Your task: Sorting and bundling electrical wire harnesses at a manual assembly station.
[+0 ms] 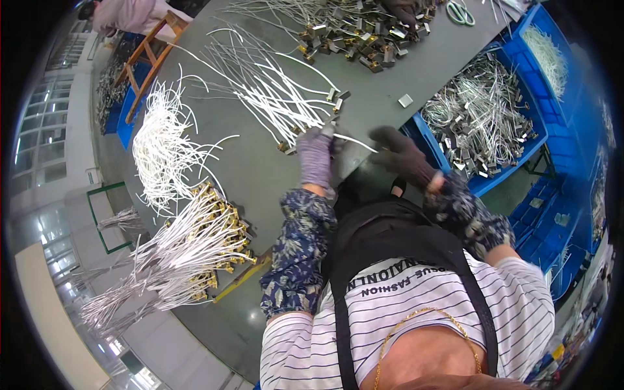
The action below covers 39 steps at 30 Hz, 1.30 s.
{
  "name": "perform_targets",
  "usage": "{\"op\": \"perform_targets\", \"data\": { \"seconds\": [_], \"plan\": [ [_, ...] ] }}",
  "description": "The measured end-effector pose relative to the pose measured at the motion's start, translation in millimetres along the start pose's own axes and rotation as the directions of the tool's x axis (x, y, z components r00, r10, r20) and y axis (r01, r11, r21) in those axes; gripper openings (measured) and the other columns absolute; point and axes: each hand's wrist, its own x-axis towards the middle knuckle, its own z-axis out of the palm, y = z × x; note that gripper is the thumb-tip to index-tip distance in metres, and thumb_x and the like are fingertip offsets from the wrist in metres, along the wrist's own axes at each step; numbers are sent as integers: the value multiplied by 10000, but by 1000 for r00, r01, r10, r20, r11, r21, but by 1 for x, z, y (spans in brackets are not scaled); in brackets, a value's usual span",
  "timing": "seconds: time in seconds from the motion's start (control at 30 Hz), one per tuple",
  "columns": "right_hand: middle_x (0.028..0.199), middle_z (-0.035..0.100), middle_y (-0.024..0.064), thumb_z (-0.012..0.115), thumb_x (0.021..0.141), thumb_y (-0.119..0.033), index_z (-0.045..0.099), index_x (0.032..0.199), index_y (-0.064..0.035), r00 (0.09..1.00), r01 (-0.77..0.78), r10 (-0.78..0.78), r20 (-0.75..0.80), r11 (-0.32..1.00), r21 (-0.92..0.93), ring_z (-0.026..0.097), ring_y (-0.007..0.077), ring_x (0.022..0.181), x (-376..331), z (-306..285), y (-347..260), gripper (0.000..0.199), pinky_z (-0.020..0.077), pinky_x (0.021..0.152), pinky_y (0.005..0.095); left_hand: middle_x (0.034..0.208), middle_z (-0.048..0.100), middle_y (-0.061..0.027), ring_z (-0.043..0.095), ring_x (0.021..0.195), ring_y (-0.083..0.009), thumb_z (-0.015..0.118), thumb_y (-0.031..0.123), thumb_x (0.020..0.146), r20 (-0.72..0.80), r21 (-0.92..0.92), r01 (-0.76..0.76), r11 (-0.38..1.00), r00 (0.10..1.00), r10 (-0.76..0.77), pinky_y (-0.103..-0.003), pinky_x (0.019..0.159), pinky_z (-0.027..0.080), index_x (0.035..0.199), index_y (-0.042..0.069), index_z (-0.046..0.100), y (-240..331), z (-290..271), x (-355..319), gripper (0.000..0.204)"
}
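Note:
My left hand (315,156), in a light purple-grey glove, is closed at the near end of a spread bundle of white wires (276,91) with small metal end pieces. One white wire (356,141) sticks out from its fingers toward the right. My right hand (404,157), in a dark brown glove, is by the tip of that wire, just past the table edge. Motion blurs it, so its grip on the wire cannot be made out. A small silver block (405,101) lies alone on the grey table (240,156).
Piles of white wires (162,143) and brass-ended wires (201,253) lie at the left. Metal pieces (351,36) are heaped at the far side, where another person's dark-gloved hand (402,10) reaches in. Scissors (460,13) lie nearby. A blue bin (444,153) of wired parts stands right.

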Motion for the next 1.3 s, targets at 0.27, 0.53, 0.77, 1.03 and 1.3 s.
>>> {"op": "perform_targets", "data": {
  "seconds": [0.27,0.53,0.77,1.03,1.3],
  "plan": [
    [1260,592,208,709,822,-453,565,1276,-26,982,111,-181,-47,766,-633,579,362,1166,123,42,-60,640,469,957,432,800,679,-101,616,692,-179,666,265,916,-325,615,-129,778,858,399,-305,599,490,1055,-24,648,-64,-140,105,321],
    [1122,665,227,661,788,-623,564,1262,-25,999,-10,-20,-32,684,-730,644,381,1037,242,96,-66,769,496,897,446,1185,637,-168,601,1017,-241,729,185,863,-292,-179,21,984,954,-74,-334,887,484,1204,-61,583,-87,-114,116,445],
    [1059,687,189,698,719,-637,625,1112,-1,989,-8,100,105,764,-645,671,327,959,223,136,-59,752,515,816,410,1184,634,-167,603,1016,-247,714,227,870,5,22,165,986,986,-165,-331,884,487,1205,-60,584,-52,-83,133,460],
    [1024,697,183,727,690,-615,658,1074,-21,970,-115,-20,-243,842,-527,679,328,929,207,98,-32,711,519,795,409,1154,643,-165,613,992,-254,691,290,882,457,125,25,992,886,-80,-335,870,497,1202,-54,591,-47,2,178,480],
    [989,707,177,756,661,-594,691,1036,-42,954,-119,-30,-298,874,-472,688,329,900,205,97,-7,671,523,774,408,1124,651,-163,623,969,-260,668,354,894,506,216,-35,976,858,-81,-340,855,506,1200,-47,599,-57,13,186,509]
  ]
}}
